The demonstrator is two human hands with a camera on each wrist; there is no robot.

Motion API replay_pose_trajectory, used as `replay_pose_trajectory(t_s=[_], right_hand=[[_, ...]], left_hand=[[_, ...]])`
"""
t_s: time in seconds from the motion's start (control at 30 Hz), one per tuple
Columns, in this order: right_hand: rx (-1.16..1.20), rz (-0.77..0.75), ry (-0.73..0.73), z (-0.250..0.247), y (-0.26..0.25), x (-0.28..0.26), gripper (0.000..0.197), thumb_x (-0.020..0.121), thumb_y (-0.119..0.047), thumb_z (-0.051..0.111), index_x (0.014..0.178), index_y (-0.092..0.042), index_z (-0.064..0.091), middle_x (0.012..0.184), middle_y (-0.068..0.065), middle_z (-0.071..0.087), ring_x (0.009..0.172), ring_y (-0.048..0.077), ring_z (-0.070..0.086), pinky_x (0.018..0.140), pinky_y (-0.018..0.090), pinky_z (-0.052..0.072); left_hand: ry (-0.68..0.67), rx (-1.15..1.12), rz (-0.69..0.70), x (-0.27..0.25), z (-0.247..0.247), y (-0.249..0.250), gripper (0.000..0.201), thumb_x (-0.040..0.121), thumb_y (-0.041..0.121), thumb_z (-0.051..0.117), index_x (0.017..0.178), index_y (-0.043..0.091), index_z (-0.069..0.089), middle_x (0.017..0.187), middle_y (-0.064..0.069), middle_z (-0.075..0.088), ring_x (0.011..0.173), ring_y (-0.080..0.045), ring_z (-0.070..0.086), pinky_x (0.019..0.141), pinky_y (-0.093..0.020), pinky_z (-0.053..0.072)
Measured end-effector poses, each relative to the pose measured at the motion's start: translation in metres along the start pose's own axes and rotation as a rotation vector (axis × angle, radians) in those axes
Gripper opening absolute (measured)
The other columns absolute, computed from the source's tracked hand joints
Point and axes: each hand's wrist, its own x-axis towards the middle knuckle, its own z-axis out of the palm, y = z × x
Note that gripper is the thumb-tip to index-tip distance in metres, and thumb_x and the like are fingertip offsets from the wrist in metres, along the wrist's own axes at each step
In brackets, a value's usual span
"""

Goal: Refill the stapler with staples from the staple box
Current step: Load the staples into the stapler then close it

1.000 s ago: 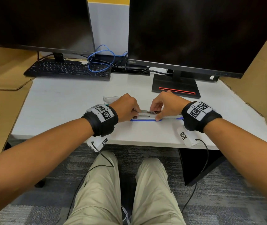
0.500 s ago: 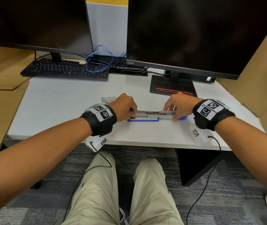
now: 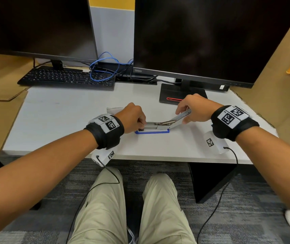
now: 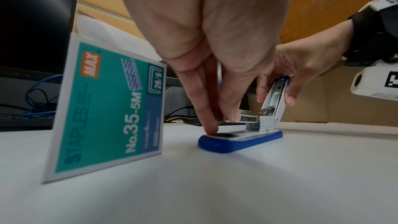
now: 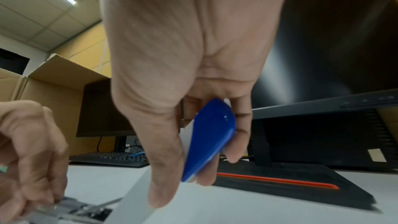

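Note:
A stapler with a blue base [image 3: 152, 132] lies on the white desk, opened at its hinge. My right hand [image 3: 193, 110] grips the white-and-blue cover [image 3: 181, 118] and holds its free end tilted up to the right. The cover's blue top [image 5: 211, 135] sits between the thumb and fingers of my right hand [image 5: 183, 188]. My left hand [image 3: 133, 118] pinches the front end of the metal magazine, and one fingertip touches the base [image 4: 241, 140]. The teal staple box [image 4: 107, 108] stands just left of that hand. In the head view the box [image 3: 113, 110] is mostly hidden.
A monitor stand with a red stripe [image 3: 174, 98] sits close behind my right hand. A black keyboard [image 3: 66, 79] and blue cables [image 3: 103, 69] lie at the back left. Cardboard panels [image 3: 273, 71] flank the desk. The desk's front edge [image 3: 158, 156] is near my wrists.
My right hand slid right along the cover to its far end, then lifted that end off the desk. My left hand stayed at the stapler's front.

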Motion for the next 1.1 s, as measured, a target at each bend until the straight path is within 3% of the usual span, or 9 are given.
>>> replay_pose_trajectory(t_s=[0.1,0.2,0.37,0.5,0.57,0.67,0.77,0.93,1.1], right_hand=[[0.054,-0.002,0.068,-0.009,-0.005,0.001,0.039,0.072,-0.033,0.084,0.108,-0.027,0.069,0.104,-0.004,0.059,0.097,0.016,0.047,0.079,0.029,0.044],[0.110,-0.011,0.105,-0.014,-0.016,0.004,0.045,0.069,-0.037,0.085,0.107,-0.023,0.067,0.106,-0.008,0.053,0.102,0.016,0.043,0.084,0.030,0.037],[0.266,-0.013,0.168,-0.009,-0.037,0.008,0.046,0.064,-0.038,0.089,0.096,-0.018,0.062,0.089,0.001,0.065,0.081,0.018,0.057,0.089,0.038,0.052],[0.324,-0.037,0.179,-0.001,-0.051,0.012,0.044,0.063,-0.038,0.089,0.093,-0.021,0.061,0.083,-0.001,0.067,0.081,0.020,0.061,0.085,0.043,0.056],[0.317,-0.050,0.172,0.003,-0.058,0.014,0.044,0.065,-0.036,0.088,0.097,-0.019,0.064,0.087,0.000,0.068,0.083,0.021,0.062,0.086,0.043,0.056],[0.296,-0.074,0.160,0.010,-0.069,0.018,0.044,0.068,-0.031,0.087,0.104,-0.013,0.070,0.091,0.001,0.071,0.082,0.017,0.062,0.088,0.038,0.055],[0.255,-0.090,0.141,0.019,-0.078,0.022,0.042,0.071,-0.028,0.086,0.107,-0.013,0.072,0.094,0.001,0.070,0.085,0.017,0.061,0.088,0.036,0.054],[0.215,-0.110,0.102,0.029,-0.082,0.026,0.039,0.073,-0.026,0.084,0.107,-0.013,0.071,0.099,0.002,0.069,0.089,0.017,0.060,0.087,0.035,0.055],[0.184,-0.110,0.079,0.028,-0.083,0.027,0.037,0.075,-0.027,0.082,0.108,-0.016,0.069,0.102,0.003,0.068,0.088,0.016,0.057,0.085,0.035,0.054]], left_hand=[[0.005,0.005,-0.003,0.002,0.001,0.000,0.016,0.085,0.007,0.066,0.095,0.007,0.078,0.094,-0.007,0.078,0.086,-0.014,0.057,0.090,-0.034,0.055],[0.014,-0.008,-0.011,0.002,0.001,0.001,0.015,0.085,0.007,0.066,0.095,0.006,0.078,0.093,-0.009,0.078,0.081,-0.012,0.059,0.085,-0.026,0.054],[-0.007,-0.029,-0.062,0.001,0.002,0.000,0.008,0.083,0.007,0.067,0.090,0.009,0.071,0.087,-0.009,0.074,0.076,-0.018,0.066,0.079,-0.035,0.059],[-0.001,-0.181,-0.126,-0.002,0.004,-0.001,0.042,0.081,0.006,0.067,0.106,0.023,0.037,0.090,-0.007,0.069,0.077,-0.023,0.067,0.061,-0.027,0.055],[0.000,-0.192,-0.131,-0.003,0.003,0.001,0.052,0.078,0.006,0.069,0.112,0.024,0.034,0.092,-0.008,0.068,0.078,-0.023,0.067,0.064,-0.030,0.057],[-0.004,-0.211,-0.141,-0.003,0.003,0.000,0.058,0.074,0.007,0.073,0.115,0.023,0.036,0.092,-0.009,0.069,0.081,-0.023,0.068,0.078,-0.039,0.060],[-0.004,-0.199,-0.152,-0.004,0.004,-0.002,0.062,0.068,0.010,0.077,0.114,0.023,0.036,0.089,-0.011,0.068,0.084,-0.023,0.064,0.082,-0.043,0.058],[-0.043,-0.086,-0.160,-0.002,0.005,-0.004,0.059,0.067,0.023,0.082,0.112,0.019,0.044,0.090,-0.005,0.064,0.089,-0.022,0.050,0.075,-0.034,0.045],[-0.029,-0.040,-0.169,0.003,0.008,-0.004,0.041,0.069,0.024,0.079,0.100,0.018,0.053,0.098,-0.009,0.061,0.090,-0.027,0.055,0.072,-0.033,0.041]])
